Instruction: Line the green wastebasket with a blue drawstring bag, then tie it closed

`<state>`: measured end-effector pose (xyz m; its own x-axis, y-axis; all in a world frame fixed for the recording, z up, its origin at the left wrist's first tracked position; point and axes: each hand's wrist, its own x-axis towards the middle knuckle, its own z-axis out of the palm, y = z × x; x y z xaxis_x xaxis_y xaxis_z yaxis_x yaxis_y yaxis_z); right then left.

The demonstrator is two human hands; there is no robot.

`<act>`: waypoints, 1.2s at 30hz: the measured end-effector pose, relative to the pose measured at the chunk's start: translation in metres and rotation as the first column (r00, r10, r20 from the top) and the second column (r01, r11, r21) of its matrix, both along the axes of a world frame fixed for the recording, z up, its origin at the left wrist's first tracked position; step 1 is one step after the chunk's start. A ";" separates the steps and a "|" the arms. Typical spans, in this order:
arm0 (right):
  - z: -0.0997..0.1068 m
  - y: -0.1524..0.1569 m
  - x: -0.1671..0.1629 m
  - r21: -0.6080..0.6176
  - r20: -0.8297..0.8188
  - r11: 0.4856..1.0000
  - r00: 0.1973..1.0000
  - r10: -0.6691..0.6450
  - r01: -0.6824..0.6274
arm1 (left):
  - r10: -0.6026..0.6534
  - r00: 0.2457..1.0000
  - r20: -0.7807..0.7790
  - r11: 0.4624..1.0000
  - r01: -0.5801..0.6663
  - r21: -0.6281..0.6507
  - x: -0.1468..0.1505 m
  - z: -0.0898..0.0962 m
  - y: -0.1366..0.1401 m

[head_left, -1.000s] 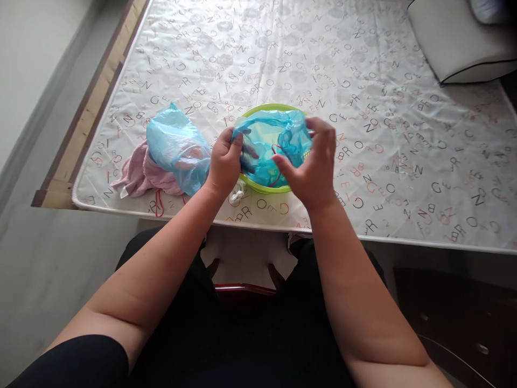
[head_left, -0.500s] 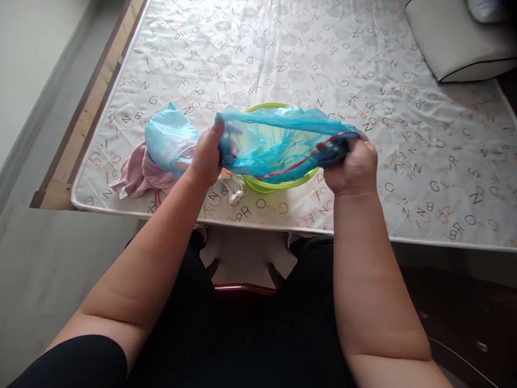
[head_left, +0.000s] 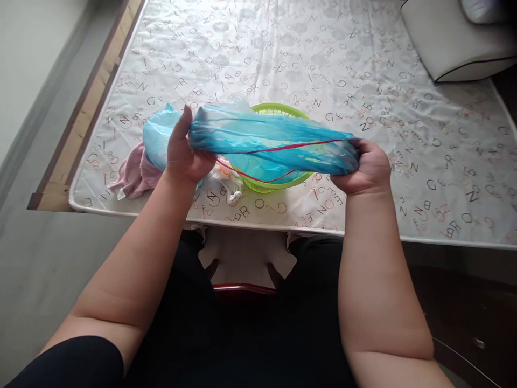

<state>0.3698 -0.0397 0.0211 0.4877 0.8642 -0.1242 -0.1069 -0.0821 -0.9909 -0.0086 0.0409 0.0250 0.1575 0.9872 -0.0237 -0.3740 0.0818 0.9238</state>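
Observation:
Between my two hands a thin blue plastic bag [head_left: 266,132] with a red drawstring is stretched sideways. My left hand [head_left: 188,151] holds its left end, thumb raised apart and fingers hidden inside the plastic. At the right end, my right hand [head_left: 361,167] has its fingers curled into the bag. Directly beneath it stands a light green plastic basket [head_left: 278,109], partly covered by the blue film. Part of the red cord loops down over the basket's front.
Left of the basket lie a pale blue plastic bundle [head_left: 157,132], a pink cloth [head_left: 135,172] and a knotted white bag [head_left: 232,188] with orange print. All rest on a letter-patterned mattress [head_left: 250,48]. A white, dark-edged cushion-like object [head_left: 456,43] is at the far right.
My hands have moved farther apart, pulling the bag taut. Its wide opening has narrowed into a stretched band, and my left thumb has lifted off the plastic.

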 end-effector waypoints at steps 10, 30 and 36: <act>0.018 -0.018 -0.039 0.262 0.748 0.959 0.606 -0.272 0.107 | -0.073 0.951 -0.301 0.989 0.108 0.101 0.013 0.013 -0.021; 0.016 -0.024 -0.073 0.221 0.714 0.946 0.700 0.008 -0.236 | -0.329 0.943 0.054 0.937 0.333 -0.104 0.022 0.006 -0.022; 0.017 -0.029 -0.075 0.292 0.663 0.941 0.745 -0.070 -0.172 | -0.295 0.955 -0.018 0.954 0.294 -0.059 0.030 0.005 -0.030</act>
